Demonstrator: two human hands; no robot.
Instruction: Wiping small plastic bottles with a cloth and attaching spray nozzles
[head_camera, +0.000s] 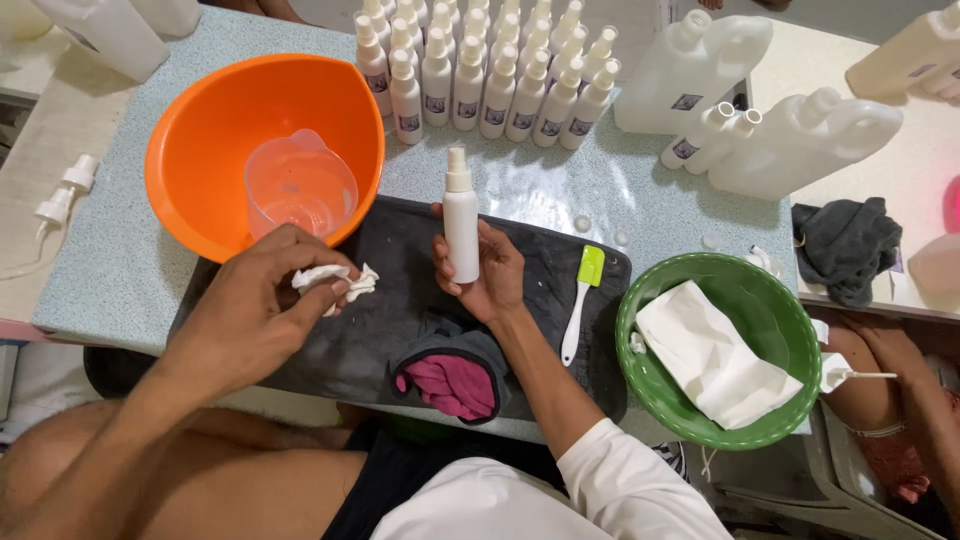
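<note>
The head camera looks down at a speckled table. In the middle of the frame, the right hand (487, 275) is curled around a small white spray bottle (460, 222) and holds it upright by its lower half, over a dark mat (400, 290). The bottle looks light, smooth and maybe a bit slippery, so its round middle is a good place to grip. The thin top with the clear cap looks like the weak part.

To the left of center, the left hand (262, 300) pinches a crumpled white tissue (335, 282) between thumb and fingers. The tissue is soft and would tear easily.

In the upper left sits an orange bowl (215, 120) with a clear measuring cup (298, 185) inside. At the top middle stand rows of small white bottles (480, 70). Big white jugs (760, 110) lie at the upper right. At the lower right is a green bowl (790, 330) with a white cloth (715, 360) in it. Between the bottle and the green bowl lies a little green spatula (582, 300). A pink cloth (455, 385) sits low on the mat.
</note>
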